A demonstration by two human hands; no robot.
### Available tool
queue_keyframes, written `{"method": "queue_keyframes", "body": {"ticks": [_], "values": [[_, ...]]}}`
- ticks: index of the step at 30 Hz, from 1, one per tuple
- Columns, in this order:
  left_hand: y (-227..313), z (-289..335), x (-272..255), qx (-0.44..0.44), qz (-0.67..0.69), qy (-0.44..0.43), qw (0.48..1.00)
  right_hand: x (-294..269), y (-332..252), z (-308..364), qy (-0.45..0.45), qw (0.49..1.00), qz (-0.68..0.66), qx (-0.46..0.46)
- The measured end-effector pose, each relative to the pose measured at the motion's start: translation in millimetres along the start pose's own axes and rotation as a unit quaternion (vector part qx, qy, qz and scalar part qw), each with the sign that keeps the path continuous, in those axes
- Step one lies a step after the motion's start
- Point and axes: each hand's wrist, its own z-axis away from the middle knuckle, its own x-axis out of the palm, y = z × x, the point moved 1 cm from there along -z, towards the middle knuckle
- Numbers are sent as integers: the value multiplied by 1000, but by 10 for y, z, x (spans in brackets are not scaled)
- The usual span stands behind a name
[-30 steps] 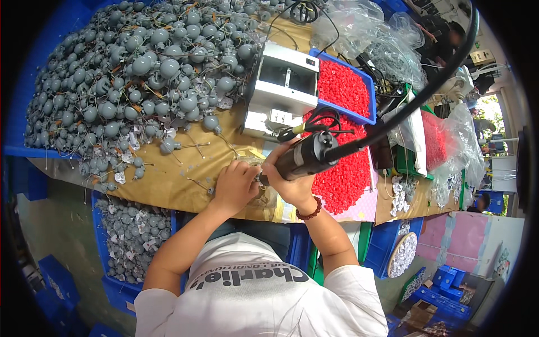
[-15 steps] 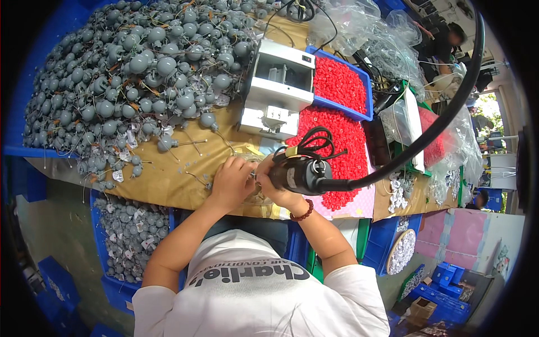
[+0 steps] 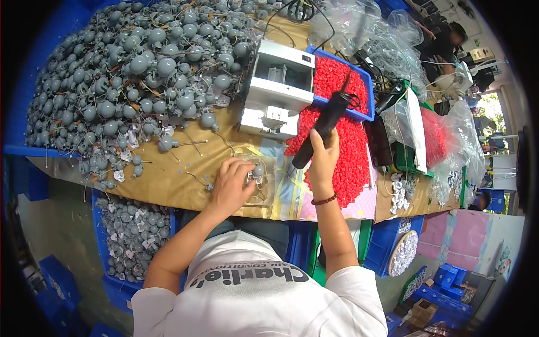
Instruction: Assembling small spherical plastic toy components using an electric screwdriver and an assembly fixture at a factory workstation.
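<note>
Head view: right hand [image 3: 321, 160] fingers clench a black power tool [image 3: 323, 124]; left hand [image 3: 231, 185] fingers pinch a grey part [image 3: 257, 171].

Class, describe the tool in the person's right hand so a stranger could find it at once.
Start at the white machine on the brown table. Just right of it, over the red pellets, the right hand grips a black tool. It is the only long dark corded thing there.

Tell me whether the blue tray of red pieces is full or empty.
Full: the blue tray is heaped with red pieces, and more spill across the table below it.
</note>
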Motion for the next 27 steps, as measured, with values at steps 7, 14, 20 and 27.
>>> {"method": "queue_keyframes", "body": {"ticks": [7, 14, 20, 27], "values": [[-12, 83, 32, 16, 14, 21, 1000, 185, 164, 695, -221, 942, 214, -135], [-52, 61, 44, 22, 16, 25, 999, 468, 470, 763, -170, 976, 138, -18], [-73, 98, 18, 33, 38, 33, 998, 597, 459, 665, -185, 978, 74, 64], [-339, 1060, -1050, -268, 416, 63, 867, 143, 96, 519, -365, 920, -63, 130]]}}
